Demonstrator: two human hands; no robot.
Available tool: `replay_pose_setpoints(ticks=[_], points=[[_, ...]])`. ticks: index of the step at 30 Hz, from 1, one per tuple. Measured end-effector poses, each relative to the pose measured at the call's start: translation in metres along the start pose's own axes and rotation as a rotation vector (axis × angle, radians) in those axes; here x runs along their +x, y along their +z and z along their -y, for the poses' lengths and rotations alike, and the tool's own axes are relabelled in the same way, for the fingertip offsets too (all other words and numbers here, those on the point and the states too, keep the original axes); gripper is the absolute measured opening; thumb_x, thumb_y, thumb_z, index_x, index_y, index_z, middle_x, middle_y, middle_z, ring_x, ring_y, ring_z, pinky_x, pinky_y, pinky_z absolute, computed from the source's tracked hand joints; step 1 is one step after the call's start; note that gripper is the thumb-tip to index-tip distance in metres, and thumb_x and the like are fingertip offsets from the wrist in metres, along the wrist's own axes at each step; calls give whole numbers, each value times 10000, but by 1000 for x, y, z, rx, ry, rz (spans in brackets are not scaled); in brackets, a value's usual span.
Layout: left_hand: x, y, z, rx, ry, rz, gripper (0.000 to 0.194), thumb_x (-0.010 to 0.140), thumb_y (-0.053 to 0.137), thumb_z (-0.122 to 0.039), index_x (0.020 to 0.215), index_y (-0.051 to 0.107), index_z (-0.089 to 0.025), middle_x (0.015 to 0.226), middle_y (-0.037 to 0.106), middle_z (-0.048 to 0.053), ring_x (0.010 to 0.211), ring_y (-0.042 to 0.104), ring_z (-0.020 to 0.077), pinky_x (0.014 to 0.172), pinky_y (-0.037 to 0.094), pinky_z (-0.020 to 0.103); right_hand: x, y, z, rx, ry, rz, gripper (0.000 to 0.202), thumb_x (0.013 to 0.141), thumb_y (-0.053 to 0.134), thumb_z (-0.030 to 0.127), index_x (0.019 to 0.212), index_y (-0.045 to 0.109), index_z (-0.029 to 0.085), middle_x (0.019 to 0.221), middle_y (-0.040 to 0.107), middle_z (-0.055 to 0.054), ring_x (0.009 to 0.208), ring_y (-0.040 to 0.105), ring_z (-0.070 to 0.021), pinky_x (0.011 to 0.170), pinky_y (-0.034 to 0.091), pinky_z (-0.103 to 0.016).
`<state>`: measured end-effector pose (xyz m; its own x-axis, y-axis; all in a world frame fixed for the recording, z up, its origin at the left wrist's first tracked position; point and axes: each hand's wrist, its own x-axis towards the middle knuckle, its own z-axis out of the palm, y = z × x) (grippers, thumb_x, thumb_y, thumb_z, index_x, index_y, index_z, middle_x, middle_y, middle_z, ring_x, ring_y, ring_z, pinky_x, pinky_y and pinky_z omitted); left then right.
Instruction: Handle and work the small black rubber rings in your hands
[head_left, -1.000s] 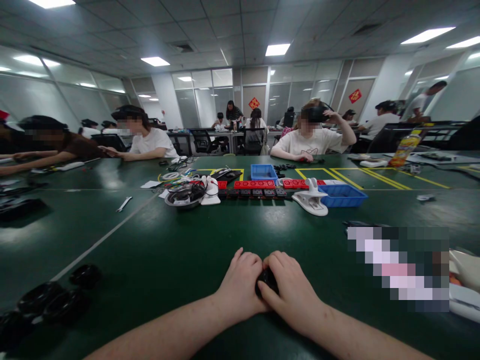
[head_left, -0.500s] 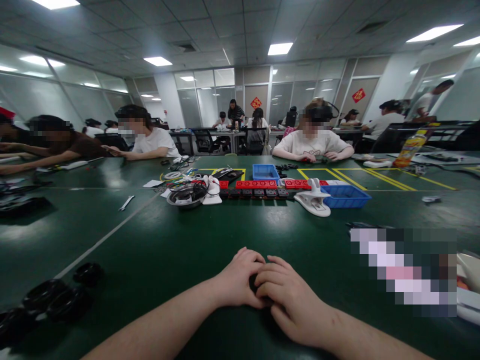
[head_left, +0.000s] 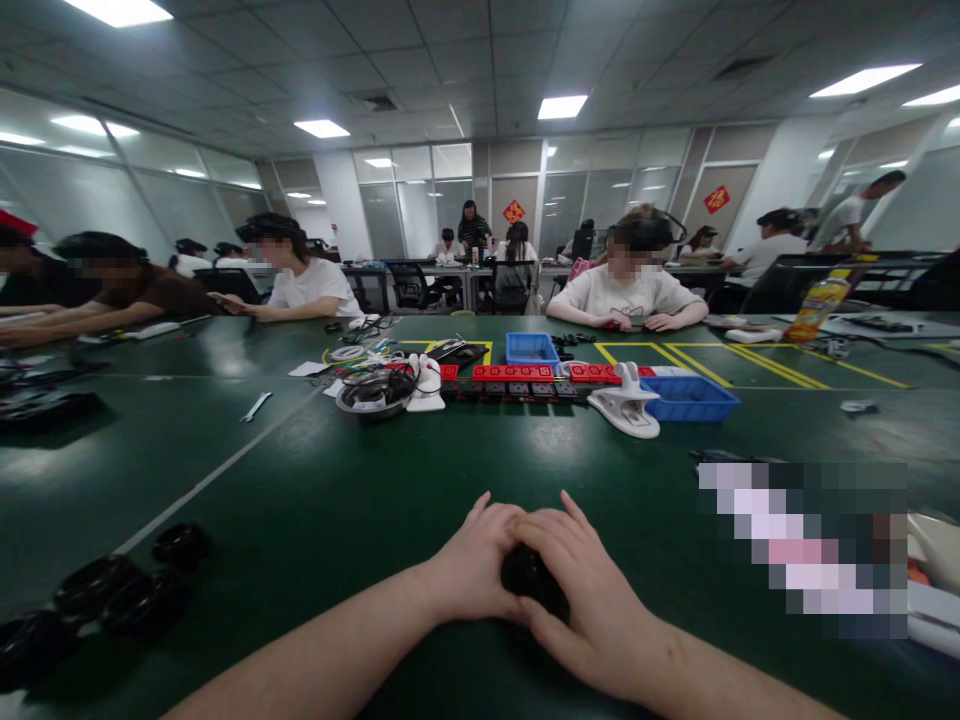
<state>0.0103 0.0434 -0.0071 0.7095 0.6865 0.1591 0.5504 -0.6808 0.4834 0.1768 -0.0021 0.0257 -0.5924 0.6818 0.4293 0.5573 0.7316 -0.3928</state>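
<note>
A small round black part [head_left: 531, 577] rests on the green table [head_left: 360, 500] close to my body, and both hands grip it. My left hand [head_left: 472, 560] holds its left side with curled fingers. From the right, my right hand [head_left: 581, 575] covers it, fingers spread over the top. Most of the part is hidden between the two hands, so its shape is unclear.
Several black rings [head_left: 112, 600] lie at the near left. Mid-table stand red blocks [head_left: 514, 373], a bowl of cables [head_left: 373, 392], a white clip [head_left: 626, 410], two blue bins [head_left: 686, 397] and a wrench [head_left: 255, 406]. Other people sit along the far side and left.
My right hand's fingers have spread and shifted over the black part, exposing more of it. A person across the table lowered a raised arm to the table.
</note>
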Motion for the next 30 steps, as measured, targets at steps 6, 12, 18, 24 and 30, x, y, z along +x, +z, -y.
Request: replay_pose_setpoints(ticks=[6,12,18,24,30], points=[[-1,3,-14,50,-69,-87,739,508,687,-539,1124,452,-204,1059,514,53,1017,467,249,1034,104,537,2,12,-8,-186,233,-38,199,781,509,303,933,507,175,897,550,-66,851,498,-219,836,361,-453],[-1,12,-21,160,-141,-169,434,600,633,-396,980,537,-209,907,542,24,900,506,221,1031,138,521,4,15,-9,-260,240,-49,124,804,458,302,803,489,182,803,522,-43,759,474,-201,732,364,-378],[-1,8,-25,182,-152,-187,375,590,618,-379,916,552,-206,871,544,19,877,508,223,1027,131,538,5,17,-8,-273,250,-71,81,749,492,263,762,472,185,765,507,-28,731,463,-190,705,356,-354],[-1,10,-27,197,-156,-197,348,592,606,-329,905,550,-189,849,557,18,869,507,218,1036,134,511,5,15,-9,-236,264,-31,77,743,514,247,762,489,176,772,522,-36,748,462,-197,732,358,-380],[0,-2,-11,86,-23,-80,386,543,676,-333,893,568,-208,945,519,15,926,480,210,964,306,405,4,9,-10,-101,112,-25,116,738,504,212,848,525,182,824,551,-48,799,478,-196,748,377,-370]])
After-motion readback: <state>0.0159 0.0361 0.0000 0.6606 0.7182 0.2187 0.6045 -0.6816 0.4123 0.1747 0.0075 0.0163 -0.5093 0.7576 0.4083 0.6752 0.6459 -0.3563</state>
